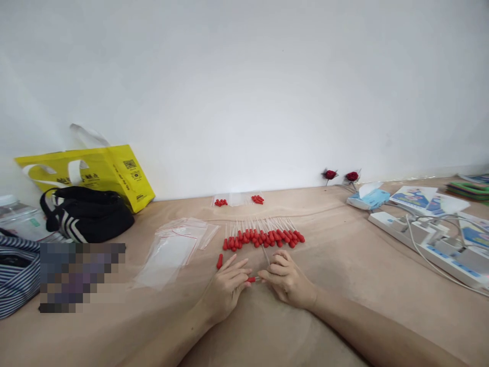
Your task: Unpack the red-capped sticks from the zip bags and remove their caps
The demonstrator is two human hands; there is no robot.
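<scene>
My left hand [228, 288] pinches a red rubber dropper bulb [251, 279] between thumb and fingers. Meeting it from the other side, my right hand [288, 280] is closed on a thin glass dropper tube whose end is at the bulb. A second slim tube [265, 254] slants up from the right fingers; whether they grip it too I cannot tell. Just beyond both hands lies a row of glass droppers with red bulbs [263, 237], tips toward the wall. One loose red bulb [219, 261] rests beside my left fingertips.
Clear zip bags [171, 255] lie on the left. Farther back are bags holding red bulbs [257, 199]. A yellow bag [114, 173] and black pouch [95, 214] stand left. At right are a power strip [428, 250] with cables, a tissue pack [369, 198] and fabric roses [352, 177].
</scene>
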